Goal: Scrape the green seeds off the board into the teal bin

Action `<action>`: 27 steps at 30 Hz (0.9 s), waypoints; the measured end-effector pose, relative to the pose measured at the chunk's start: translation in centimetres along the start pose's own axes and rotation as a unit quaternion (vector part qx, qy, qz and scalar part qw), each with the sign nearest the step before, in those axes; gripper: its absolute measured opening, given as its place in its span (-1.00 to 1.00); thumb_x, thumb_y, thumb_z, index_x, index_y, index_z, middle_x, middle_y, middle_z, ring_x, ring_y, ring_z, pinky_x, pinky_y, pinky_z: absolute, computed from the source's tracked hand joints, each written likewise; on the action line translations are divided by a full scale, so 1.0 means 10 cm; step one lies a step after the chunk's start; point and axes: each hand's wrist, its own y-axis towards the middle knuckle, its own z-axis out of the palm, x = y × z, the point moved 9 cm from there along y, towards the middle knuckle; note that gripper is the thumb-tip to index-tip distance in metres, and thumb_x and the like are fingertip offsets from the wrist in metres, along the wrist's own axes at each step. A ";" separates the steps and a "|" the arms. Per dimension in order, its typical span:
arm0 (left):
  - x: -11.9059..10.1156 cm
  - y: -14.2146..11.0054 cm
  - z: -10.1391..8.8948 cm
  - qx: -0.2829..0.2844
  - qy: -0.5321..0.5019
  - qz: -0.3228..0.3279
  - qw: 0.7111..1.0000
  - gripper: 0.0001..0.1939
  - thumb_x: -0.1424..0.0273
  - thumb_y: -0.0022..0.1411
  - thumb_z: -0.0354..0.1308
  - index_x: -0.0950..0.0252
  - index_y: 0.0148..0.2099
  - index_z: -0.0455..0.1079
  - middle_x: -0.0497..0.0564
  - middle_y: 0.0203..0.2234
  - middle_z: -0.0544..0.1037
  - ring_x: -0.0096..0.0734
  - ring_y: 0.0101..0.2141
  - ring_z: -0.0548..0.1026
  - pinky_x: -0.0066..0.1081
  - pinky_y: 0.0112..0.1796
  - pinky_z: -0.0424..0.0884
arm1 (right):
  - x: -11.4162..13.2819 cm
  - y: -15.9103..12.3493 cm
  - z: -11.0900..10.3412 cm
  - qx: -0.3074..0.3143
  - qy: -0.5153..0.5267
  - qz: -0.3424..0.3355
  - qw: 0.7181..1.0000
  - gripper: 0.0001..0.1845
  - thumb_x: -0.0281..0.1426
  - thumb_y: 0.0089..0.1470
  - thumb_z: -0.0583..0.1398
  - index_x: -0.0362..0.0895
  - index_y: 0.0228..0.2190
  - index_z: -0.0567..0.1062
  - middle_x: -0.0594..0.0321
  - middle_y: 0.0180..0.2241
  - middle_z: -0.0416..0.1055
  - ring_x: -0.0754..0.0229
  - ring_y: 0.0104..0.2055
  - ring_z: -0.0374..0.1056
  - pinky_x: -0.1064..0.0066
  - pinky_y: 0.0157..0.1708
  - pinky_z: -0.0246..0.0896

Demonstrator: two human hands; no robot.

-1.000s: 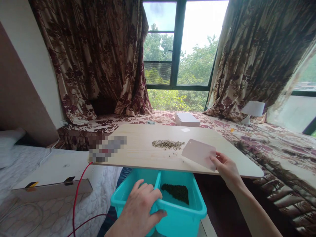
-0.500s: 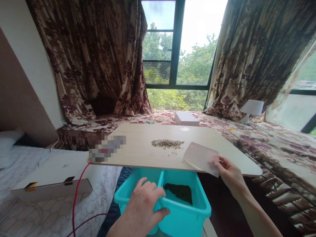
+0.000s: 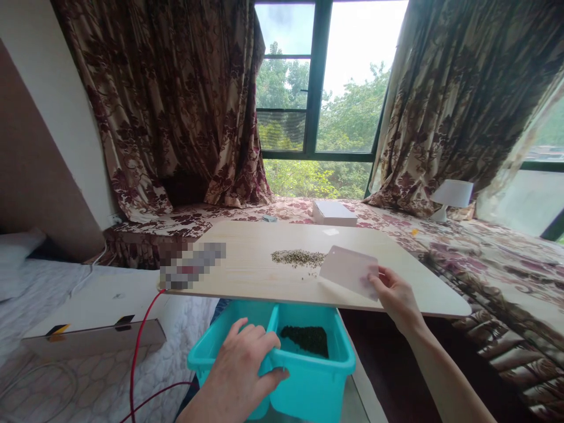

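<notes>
My right hand (image 3: 395,296) pinches the right end of a thin, translucent plastic scraper sheet (image 3: 348,273), tilted just over the tabletop. To the sheet's left, a loose pile of small greenish beans or seeds (image 3: 297,257) lies on the pale wooden table (image 3: 247,276), with a few strays in front. My left hand (image 3: 247,358) is wrapped over the front rim of a turquoise two-compartment bin (image 3: 311,382), where the divider meets it. Dark green grains (image 3: 306,339) cover part of the right compartment's floor. My hand hides some of the left compartment.
A blurred-out item (image 3: 191,267) sits at the table's left end, a red cable (image 3: 137,346) running down from it. On the bed lies a flat white box (image 3: 97,311). Behind the table are another white box (image 3: 335,212) and a lamp (image 3: 452,197).
The bin has shifted left, with my left hand still on its rim. My right hand has brought the scraper sheet left, closer to the pile.
</notes>
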 end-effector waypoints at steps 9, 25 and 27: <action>-0.01 0.00 -0.02 0.002 0.001 0.003 1.000 -0.85 0.38 0.11 0.27 0.17 -0.26 0.37 -0.12 -0.39 0.45 -0.31 -0.27 0.46 0.06 0.12 0.07 | -0.02 0.02 0.13 0.018 -0.010 -0.007 1.000 -0.63 -0.29 -0.15 0.20 -0.18 -0.25 0.48 0.07 -0.40 0.59 0.07 -0.38 0.51 0.38 -0.52 0.35; 0.01 0.00 -0.04 0.000 0.011 0.001 1.000 -0.87 0.39 0.13 0.25 0.17 -0.25 0.37 -0.11 -0.39 0.46 -0.30 -0.27 0.45 0.09 0.11 0.07 | 0.05 0.08 0.24 0.029 -0.031 -0.041 0.998 -0.61 -0.27 -0.14 0.18 -0.20 -0.24 0.49 0.09 -0.43 0.58 0.11 -0.44 0.49 0.42 -0.58 0.26; 0.02 0.00 -0.04 -0.006 0.008 0.004 1.000 -0.87 0.38 0.12 0.25 0.16 -0.26 0.37 -0.12 -0.40 0.46 -0.30 -0.28 0.46 0.09 0.10 0.08 | 0.07 0.08 0.24 0.030 -0.029 -0.043 0.998 -0.63 -0.27 -0.14 0.18 -0.19 -0.25 0.49 0.09 -0.43 0.58 0.10 -0.43 0.49 0.41 -0.56 0.28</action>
